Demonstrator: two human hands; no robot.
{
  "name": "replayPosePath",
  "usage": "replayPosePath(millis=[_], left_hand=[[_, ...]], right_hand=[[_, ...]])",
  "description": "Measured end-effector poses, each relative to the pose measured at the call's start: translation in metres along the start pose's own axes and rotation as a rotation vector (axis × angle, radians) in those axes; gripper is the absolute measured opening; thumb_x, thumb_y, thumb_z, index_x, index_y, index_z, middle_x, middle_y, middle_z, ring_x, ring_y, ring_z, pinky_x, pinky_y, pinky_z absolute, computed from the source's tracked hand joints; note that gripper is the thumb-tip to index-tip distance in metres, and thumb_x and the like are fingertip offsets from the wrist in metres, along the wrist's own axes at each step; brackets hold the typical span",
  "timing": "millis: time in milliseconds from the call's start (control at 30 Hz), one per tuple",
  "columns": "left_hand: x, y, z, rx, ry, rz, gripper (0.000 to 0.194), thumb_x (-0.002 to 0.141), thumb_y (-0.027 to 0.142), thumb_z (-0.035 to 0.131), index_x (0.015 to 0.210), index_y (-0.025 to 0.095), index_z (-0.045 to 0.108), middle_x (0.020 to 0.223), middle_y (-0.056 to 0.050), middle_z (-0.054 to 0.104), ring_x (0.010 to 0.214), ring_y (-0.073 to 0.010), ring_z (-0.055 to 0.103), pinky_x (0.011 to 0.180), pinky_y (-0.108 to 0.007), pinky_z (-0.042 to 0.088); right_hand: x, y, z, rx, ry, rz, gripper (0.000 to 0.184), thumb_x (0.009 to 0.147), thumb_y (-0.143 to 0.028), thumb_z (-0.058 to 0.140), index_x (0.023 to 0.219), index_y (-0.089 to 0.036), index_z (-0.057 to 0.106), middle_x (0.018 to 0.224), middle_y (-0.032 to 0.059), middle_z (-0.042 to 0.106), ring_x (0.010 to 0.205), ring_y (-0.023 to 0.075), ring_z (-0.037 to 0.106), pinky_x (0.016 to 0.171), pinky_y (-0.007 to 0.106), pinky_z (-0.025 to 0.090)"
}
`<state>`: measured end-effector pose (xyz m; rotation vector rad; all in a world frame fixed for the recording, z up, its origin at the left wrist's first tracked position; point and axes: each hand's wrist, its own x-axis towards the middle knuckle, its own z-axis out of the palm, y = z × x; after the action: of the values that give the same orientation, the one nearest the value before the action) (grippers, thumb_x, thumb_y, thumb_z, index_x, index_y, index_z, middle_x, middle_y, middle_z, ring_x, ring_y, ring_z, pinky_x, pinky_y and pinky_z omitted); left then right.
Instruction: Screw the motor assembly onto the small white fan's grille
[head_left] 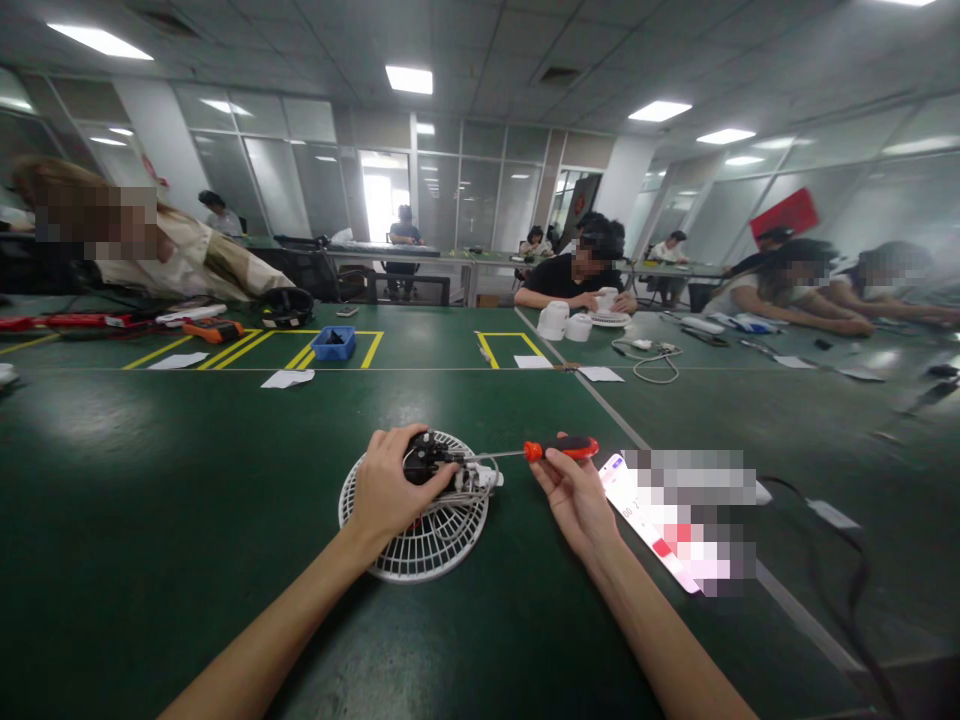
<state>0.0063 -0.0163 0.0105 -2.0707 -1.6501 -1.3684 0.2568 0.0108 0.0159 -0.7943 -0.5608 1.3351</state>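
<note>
Gripping motor [421, 462] with left hand [390, 485], palm over its left side, thumb at near edge. Motor is on round white grille [450, 555], grille on green table [300, 640]. Right hand [581, 495] grasps screwdriver [574, 447] by handle, shaft about level, pointing left at motor; can't tell if tip touches. Lit phone [649, 525] just beside right hand. Blue bin [334, 345] farther back.

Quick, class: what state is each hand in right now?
Left hand: closed on the black part over the white grille.
Right hand: closed, holding the red-and-black screwdriver.
</note>
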Motion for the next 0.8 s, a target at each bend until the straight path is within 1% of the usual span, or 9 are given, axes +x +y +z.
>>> replayPosePath(millis=[100,167,233,300,367,433,567,667,800], left_hand=[[0.0000,-0.0008,0.0001,-0.001,0.007,0.001,0.047,0.082,0.049,0.078,0.116,0.020,0.063,0.106,-0.008,0.071,0.095,-0.0263,0.063,0.084,-0.044,0.056],[-0.0004,-0.0016,0.0006,-0.001,0.009,0.006,0.047,0.083,0.049,0.077,0.117,0.020,0.062,0.107,-0.008,0.071,0.096,-0.0264,0.063,0.086,-0.044,0.056],[-0.0009,-0.0022,0.0010,-0.001,0.010,0.008,0.048,0.083,0.049,0.077,0.118,0.021,0.062,0.108,-0.008,0.071,0.097,-0.0267,0.063,0.086,-0.044,0.056],[-0.0014,-0.0026,0.0010,-0.003,0.010,0.006,0.048,0.083,0.049,0.077,0.118,0.021,0.062,0.108,-0.008,0.071,0.097,-0.0268,0.063,0.085,-0.045,0.056],[-0.0014,-0.0025,0.0008,-0.005,0.011,0.007,0.048,0.082,0.049,0.077,0.118,0.021,0.062,0.107,-0.008,0.071,0.096,-0.0266,0.063,0.085,-0.044,0.056],[-0.0010,-0.0024,0.0006,-0.006,0.012,0.009,0.048,0.082,0.049,0.078,0.118,0.021,0.062,0.107,-0.008,0.071,0.095,-0.0264,0.063,0.084,-0.044,0.056],[0.0001,-0.0020,0.0007,-0.006,0.019,0.013,0.048,0.082,0.049,0.077,0.117,0.020,0.062,0.106,-0.008,0.071,0.095,-0.0263,0.063,0.084,-0.044,0.056],[0.0002,-0.0016,0.0005,-0.005,0.011,0.017,0.049,0.083,0.050,0.077,0.118,0.019,0.062,0.107,-0.008,0.071,0.096,-0.0263,0.062,0.085,-0.044,0.055],[0.0003,-0.0006,-0.0005,-0.001,0.017,0.016,0.047,0.083,0.050,0.077,0.116,0.020,0.062,0.105,-0.008,0.071,0.094,-0.0260,0.063,0.084,-0.043,0.055]], right_hand=[[0.0003,0.0012,-0.0005,0.020,-0.018,-0.004,0.054,0.053,-0.009,0.089,0.099,-0.025,0.065,0.085,-0.0033,0.076,0.088,0.0194,0.077,0.082,0.033,0.066],[-0.0006,0.0016,0.0002,0.016,-0.030,0.002,0.053,0.053,-0.012,0.091,0.099,-0.024,0.065,0.086,-0.0017,0.076,0.089,0.0200,0.077,0.084,0.035,0.065],[-0.0019,0.0017,0.0014,0.000,-0.035,0.006,0.052,0.057,-0.022,0.094,0.099,-0.024,0.065,0.084,-0.0016,0.076,0.082,0.0191,0.077,0.078,0.033,0.065],[-0.0026,0.0015,0.0025,-0.035,-0.022,0.006,0.051,0.060,-0.033,0.096,0.098,-0.024,0.064,0.080,-0.0017,0.076,0.071,0.0167,0.075,0.067,0.027,0.064],[-0.0025,0.0011,0.0031,-0.065,-0.003,0.018,0.050,0.059,-0.036,0.097,0.095,-0.023,0.065,0.077,-0.0013,0.076,0.063,0.0146,0.072,0.059,0.023,0.061],[-0.0015,0.0008,0.0031,-0.060,0.015,0.035,0.049,0.057,-0.031,0.098,0.093,-0.022,0.066,0.077,-0.0012,0.076,0.064,0.0144,0.072,0.059,0.022,0.061],[0.0007,0.0004,0.0015,0.010,0.009,0.041,0.043,0.057,-0.016,0.092,0.091,-0.024,0.066,0.078,-0.0045,0.075,0.077,0.0151,0.076,0.075,0.027,0.065],[0.0010,0.0000,0.0001,0.043,-0.009,0.052,0.044,0.055,-0.009,0.085,0.092,-0.025,0.067,0.081,-0.0043,0.075,0.084,0.0161,0.076,0.084,0.031,0.065],[0.0004,-0.0002,-0.0008,0.065,-0.028,0.062,0.043,0.055,-0.010,0.085,0.093,-0.022,0.068,0.085,0.0008,0.076,0.087,0.0168,0.076,0.087,0.029,0.064]])
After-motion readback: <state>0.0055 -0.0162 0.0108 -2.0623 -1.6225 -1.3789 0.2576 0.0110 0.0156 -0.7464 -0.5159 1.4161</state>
